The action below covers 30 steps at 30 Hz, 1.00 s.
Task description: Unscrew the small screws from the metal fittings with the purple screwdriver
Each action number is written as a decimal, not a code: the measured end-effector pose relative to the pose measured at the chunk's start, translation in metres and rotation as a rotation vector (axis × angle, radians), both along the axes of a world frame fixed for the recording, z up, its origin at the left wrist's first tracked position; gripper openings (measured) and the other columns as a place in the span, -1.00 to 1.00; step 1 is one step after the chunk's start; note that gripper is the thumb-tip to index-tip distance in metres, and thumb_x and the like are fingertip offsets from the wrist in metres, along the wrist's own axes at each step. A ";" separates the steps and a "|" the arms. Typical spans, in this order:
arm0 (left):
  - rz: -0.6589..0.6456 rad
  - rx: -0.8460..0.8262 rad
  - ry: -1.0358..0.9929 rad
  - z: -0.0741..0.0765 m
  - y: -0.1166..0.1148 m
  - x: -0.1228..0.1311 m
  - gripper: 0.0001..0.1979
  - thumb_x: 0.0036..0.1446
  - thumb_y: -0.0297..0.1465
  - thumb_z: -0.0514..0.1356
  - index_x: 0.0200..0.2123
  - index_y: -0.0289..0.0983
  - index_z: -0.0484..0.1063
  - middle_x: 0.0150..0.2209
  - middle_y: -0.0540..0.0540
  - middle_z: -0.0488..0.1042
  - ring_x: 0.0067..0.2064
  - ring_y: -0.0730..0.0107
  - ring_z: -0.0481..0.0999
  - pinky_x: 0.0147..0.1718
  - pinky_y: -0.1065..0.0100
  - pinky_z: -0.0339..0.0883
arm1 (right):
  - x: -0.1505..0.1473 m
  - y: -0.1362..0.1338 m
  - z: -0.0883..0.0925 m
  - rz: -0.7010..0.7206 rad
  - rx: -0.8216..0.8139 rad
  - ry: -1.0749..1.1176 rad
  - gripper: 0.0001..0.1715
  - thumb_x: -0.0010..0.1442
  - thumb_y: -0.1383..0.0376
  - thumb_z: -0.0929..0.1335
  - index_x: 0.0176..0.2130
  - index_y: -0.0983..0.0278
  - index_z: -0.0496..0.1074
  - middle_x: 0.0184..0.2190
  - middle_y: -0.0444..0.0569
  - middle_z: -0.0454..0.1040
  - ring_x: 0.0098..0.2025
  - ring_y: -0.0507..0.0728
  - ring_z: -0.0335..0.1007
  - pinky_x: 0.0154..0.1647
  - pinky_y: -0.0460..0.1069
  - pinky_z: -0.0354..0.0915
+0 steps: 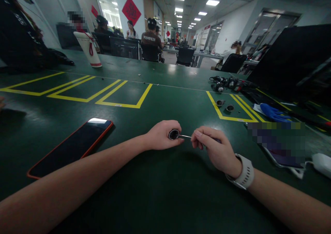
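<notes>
Over the green table, my left hand (164, 134) is closed around a small round metal cup-shaped part (173, 134), its dark hollow opening facing up and toward me. My right hand (213, 146), with a pale watch strap on its wrist, is closed on a thin screwdriver (184, 136). The screwdriver's slim metal shaft points left, and its tip is at the opening of the part; how deep it goes cannot be made out. Most of the handle is hidden in my fingers. Two similar cup-shaped parts (229, 108) lie farther right inside a yellow tape outline.
A phone with an orange edge (72, 146) lies left of my hands. Another phone (280, 148), a blue glove (274, 112) and a white object (322, 163) lie right. Dark metal parts (224, 84) are piled at back right. A white cup (89, 49) stands back left. People sit beyond.
</notes>
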<state>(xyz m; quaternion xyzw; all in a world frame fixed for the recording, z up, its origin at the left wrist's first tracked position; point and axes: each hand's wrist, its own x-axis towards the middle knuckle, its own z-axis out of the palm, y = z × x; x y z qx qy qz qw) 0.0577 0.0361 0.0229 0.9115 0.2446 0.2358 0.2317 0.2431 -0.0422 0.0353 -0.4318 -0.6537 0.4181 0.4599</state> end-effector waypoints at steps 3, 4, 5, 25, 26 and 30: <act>-0.013 -0.009 0.004 0.000 0.000 -0.001 -0.84 0.03 -0.33 0.20 -0.45 -0.31 0.31 -0.48 0.02 0.33 -0.44 0.48 0.31 -0.46 0.42 0.15 | 0.000 0.003 -0.001 -0.002 -0.101 0.122 -0.73 0.20 0.23 0.28 -0.48 0.27 0.44 -0.58 -0.14 0.38 -0.52 0.00 0.23 -0.51 -0.07 0.12; -0.009 -0.011 0.001 0.001 0.000 -0.001 -0.84 0.03 -0.33 0.19 -0.46 -0.31 0.31 -0.49 0.03 0.32 -0.45 0.49 0.30 -0.47 0.42 0.15 | 0.000 0.003 0.000 -0.011 -0.125 0.150 -0.73 0.18 0.24 0.28 -0.49 0.27 0.44 -0.59 -0.14 0.37 -0.52 0.00 0.23 -0.52 -0.08 0.11; -0.003 -0.012 -0.004 0.001 0.000 -0.001 -0.83 0.03 -0.32 0.20 -0.46 -0.30 0.30 -0.50 0.04 0.31 -0.46 0.49 0.29 -0.47 0.42 0.14 | -0.001 0.004 0.000 -0.022 -0.144 0.174 -0.73 0.17 0.24 0.29 -0.49 0.27 0.44 -0.60 -0.14 0.37 -0.53 -0.01 0.22 -0.52 -0.08 0.11; 0.028 -0.009 -0.057 0.000 0.000 -0.001 -0.85 0.01 -0.36 0.20 -0.47 -0.31 0.30 -0.49 0.04 0.30 -0.47 0.50 0.29 -0.48 0.43 0.16 | -0.005 0.002 -0.005 -0.038 -0.231 0.276 -0.73 0.16 0.23 0.30 -0.51 0.29 0.43 -0.61 -0.14 0.36 -0.55 -0.03 0.20 -0.52 -0.10 0.11; 0.029 -0.016 -0.072 0.001 0.000 -0.001 -0.85 0.01 -0.36 0.21 -0.48 -0.31 0.30 -0.49 0.04 0.30 -0.47 0.51 0.29 -0.47 0.43 0.15 | -0.006 0.002 -0.005 -0.034 -0.241 0.297 -0.73 0.16 0.24 0.31 -0.51 0.29 0.43 -0.61 -0.14 0.37 -0.54 -0.04 0.21 -0.52 -0.11 0.11; 0.040 -0.055 -0.137 0.001 0.000 -0.001 -0.81 0.00 -0.33 0.22 -0.49 -0.31 0.30 -0.50 0.05 0.29 -0.47 0.52 0.28 -0.47 0.44 0.16 | -0.007 0.001 -0.003 -0.030 -0.238 0.354 -0.74 0.16 0.23 0.31 -0.50 0.29 0.44 -0.59 -0.14 0.38 -0.53 -0.04 0.22 -0.52 -0.12 0.12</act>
